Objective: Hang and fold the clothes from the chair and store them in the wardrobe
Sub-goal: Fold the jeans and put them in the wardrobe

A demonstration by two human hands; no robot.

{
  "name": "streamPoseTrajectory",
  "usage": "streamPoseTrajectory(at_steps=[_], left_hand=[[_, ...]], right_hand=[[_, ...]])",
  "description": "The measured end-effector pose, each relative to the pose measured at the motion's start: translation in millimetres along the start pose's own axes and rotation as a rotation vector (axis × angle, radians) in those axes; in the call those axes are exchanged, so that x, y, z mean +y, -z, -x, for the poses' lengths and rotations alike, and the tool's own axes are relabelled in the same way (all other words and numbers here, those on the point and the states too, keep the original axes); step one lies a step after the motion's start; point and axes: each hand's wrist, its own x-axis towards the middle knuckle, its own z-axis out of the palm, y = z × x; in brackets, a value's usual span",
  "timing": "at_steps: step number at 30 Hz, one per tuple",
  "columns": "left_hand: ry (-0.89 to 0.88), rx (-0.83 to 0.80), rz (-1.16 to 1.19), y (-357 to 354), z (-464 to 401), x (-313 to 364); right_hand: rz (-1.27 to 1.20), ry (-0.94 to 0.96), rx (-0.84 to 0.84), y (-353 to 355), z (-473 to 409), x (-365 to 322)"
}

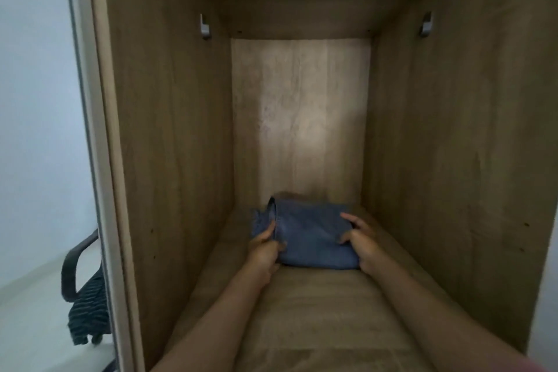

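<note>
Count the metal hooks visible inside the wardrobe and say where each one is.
2. One hook is high on the left side wall; the other hook is high on the right side wall. More may lie out of view.

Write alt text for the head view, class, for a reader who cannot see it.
Two bare hands, the left hand and right hand, grip the sides of a folded blue garment lying on the wooden shelf deep inside a wardrobe. Outside to the left, a striped cloth hangs over a chair armrest.

A home bedroom was suggested by a wooden wardrobe, folded denim inside, and a clothes-draped chair beside it
</note>
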Motion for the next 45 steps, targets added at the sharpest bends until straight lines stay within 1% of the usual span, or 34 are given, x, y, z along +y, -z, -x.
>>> streamPoseTrajectory(at_steps=[2,4,6,7,8,9,11,12,13,14,15,16,17,19,21,25,29,32,38,43,45], left_hand=[[-0.004,0.028,-0.211,-1.3,3.9,0.2],[0.008,-0.022,-0.393,0.6,8.0,3.5],[0.117,-0.074,-0.523,3.9,15.7,9.1],[0.154,-0.084,-0.637,6.4,19.2,12.0],[0.15,-0.075,-0.767,9.6,20.9,14.2],[0.08,-0.031,-0.889,11.6,20.3,16.7],[-0.167,0.13,-1.067,15.2,14.6,19.1],[-0.301,0.207,-1.1,15.7,9.9,18.6],[-0.43,0.229,-1.112,13.6,6.6,17.9],[-0.55,0.194,-1.111,9.8,4.7,16.4],[-0.634,0.103,-1.13,6.1,-0.1,12.8],[-0.659,-0.003,-1.16,3.9,-6.5,6.2],[-0.617,-0.081,-1.221,4.1,-11.9,-2.3],[-0.499,-0.148,-1.441,12.4,-23.2,-19.5],[-0.468,-0.17,-1.616,22.5,-32.6,-30.3],[-0.441,-0.166,-1.683,23.1,-47.1,-29.2],[-0.413,-0.155,-1.679,18.5,-68.6,-28.3],[-0.391,-0.157,-1.672,14.6,-86.0,-28.5],[-0.426,-0.144,-1.654,14.4,-120.3,-34.3],[-0.461,-0.145,-1.63,16.0,-134.3,-37.5],[-0.449,-0.153,-1.649,15.6,-134.8,-36.4]], right_hand=[[0.028,0.068,0.021,3.0,-2.3,12.5],[0.084,0.084,-0.003,8.8,-5.8,13.3],[0.145,0.084,-0.024,13.4,-7.9,13.3],[0.167,0.113,-0.009,13.9,-7.6,12.9],[0.19,0.169,0.03,13.4,-7.3,12.0],[0.222,0.248,0.086,12.8,-6.6,10.9],[0.321,0.446,0.152,10.3,-4.0,6.1],[0.374,0.53,0.136,7.7,-1.5,4.3],[0.438,0.576,0.094,3.7,1.0,3.9],[0.517,0.585,0.045,-1.0,2.2,5.5],[0.611,0.559,-0.002,-4.9,2.9,8.6],[0.723,0.511,-0.047,-8.0,2.3,13.9],[0.839,0.469,-0.09,-9.4,0.5,20.3],[1.006,0.436,-0.186,-8.3,-4.8,30.7],[1.048,0.405,-0.251,-5.6,-11.6,37.0],[1.106,0.296,-0.319,-6.6,-24.4,40.1],[1.139,0.214,-0.356,-11.4,-31.9,32.9],[1.166,0.202,-0.373,-14.7,-46.0,31.6],[1.169,0.181,-0.38,-23.4,-75.0,36.2],[1.183,0.198,-0.369,-27.6,-83.0,36.3],[1.231,0.199,-0.362,-28.5,-82.6,34.5]])
